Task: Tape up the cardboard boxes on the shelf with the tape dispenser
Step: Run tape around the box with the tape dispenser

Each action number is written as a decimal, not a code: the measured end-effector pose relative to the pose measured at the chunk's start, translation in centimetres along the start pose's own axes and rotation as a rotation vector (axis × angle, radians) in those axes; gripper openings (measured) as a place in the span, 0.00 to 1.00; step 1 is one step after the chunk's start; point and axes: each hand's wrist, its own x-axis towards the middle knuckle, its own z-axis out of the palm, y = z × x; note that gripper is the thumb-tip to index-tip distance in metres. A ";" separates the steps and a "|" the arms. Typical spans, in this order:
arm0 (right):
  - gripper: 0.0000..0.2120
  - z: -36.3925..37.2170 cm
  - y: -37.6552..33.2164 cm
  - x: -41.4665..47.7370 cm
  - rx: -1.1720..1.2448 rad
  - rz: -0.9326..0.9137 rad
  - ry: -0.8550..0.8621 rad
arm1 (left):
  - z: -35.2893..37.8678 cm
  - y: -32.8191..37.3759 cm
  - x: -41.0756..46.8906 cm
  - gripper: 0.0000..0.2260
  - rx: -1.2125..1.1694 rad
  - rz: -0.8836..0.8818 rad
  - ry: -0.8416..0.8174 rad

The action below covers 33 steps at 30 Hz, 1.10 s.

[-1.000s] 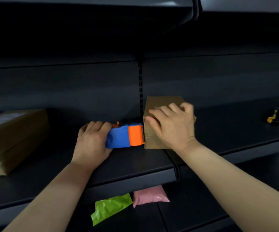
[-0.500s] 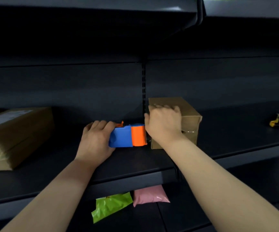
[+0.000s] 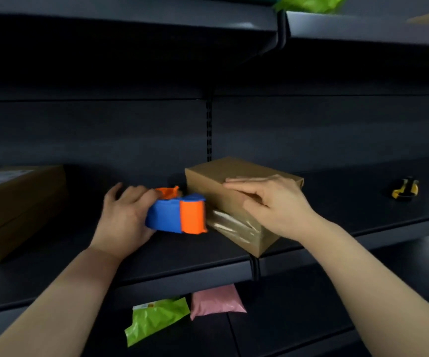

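Note:
A small brown cardboard box (image 3: 223, 176) sits turned at an angle on the dark shelf (image 3: 182, 256), one corner over the front edge. Clear tape shines on its near side. My right hand (image 3: 270, 204) lies on top of the box with fingers stretched out flat, thumb against the side. My left hand (image 3: 124, 215) grips the blue and orange tape dispenser (image 3: 180, 215), whose orange end touches the box's left near side.
A larger taped cardboard box (image 3: 10, 204) stands at the left of the same shelf. A yellow and black tool (image 3: 405, 190) lies at the right. On the lower shelf lie a green bag (image 3: 154, 318) and a pink bag (image 3: 216, 301). Another green bag (image 3: 311, 2) sits on the top shelf.
The small box has been turned so a corner points towards me. My right hand shifted from its left end to its top. The dispenser stayed against the box.

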 end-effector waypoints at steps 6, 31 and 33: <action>0.17 -1.3 1.6 -1.3 0.100 -0.013 0.006 | -0.1 -0.5 -0.2 0.21 0.042 -0.058 -0.041; 0.20 -1.8 0.0 -1.6 -0.236 0.025 0.081 | 0.5 -1.5 -0.4 0.30 0.113 -0.114 -0.011; 0.21 -1.8 0.0 -1.7 -0.240 0.061 0.069 | 0.6 -1.5 -0.5 0.32 0.103 -0.108 -0.013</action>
